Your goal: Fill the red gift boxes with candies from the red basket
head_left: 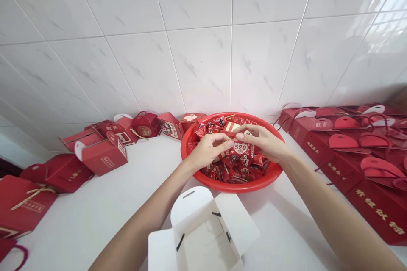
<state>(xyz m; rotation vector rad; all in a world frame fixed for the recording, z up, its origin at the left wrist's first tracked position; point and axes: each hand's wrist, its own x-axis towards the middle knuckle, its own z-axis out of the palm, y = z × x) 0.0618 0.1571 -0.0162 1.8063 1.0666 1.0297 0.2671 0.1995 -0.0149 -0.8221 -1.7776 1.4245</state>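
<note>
A round red plastic basket (pixel 233 187) full of red-wrapped candies (pixel 241 169) stands near the wall. Both my hands are over it, fingers bent and pinched close together. My left hand (pixel 211 150) meets the left edge of a red candy packet (pixel 241 148) marked "520". From the other side, my right hand (pixel 265 142) has its thumb and index finger at the packet's top edge. Whether the packet also rests on the candies below is hard to tell. In front of the basket, an open box (pixel 203 237) shows its white inside, flaps spread, black strips at its corners.
Several red gift boxes (pixel 101 154) with handles line the left side and the wall. More red boxes (pixel 346 169) with gold lettering stand in rows at the right. A white tiled wall (pixel 200 63) rises behind the white tabletop (pixel 127 203).
</note>
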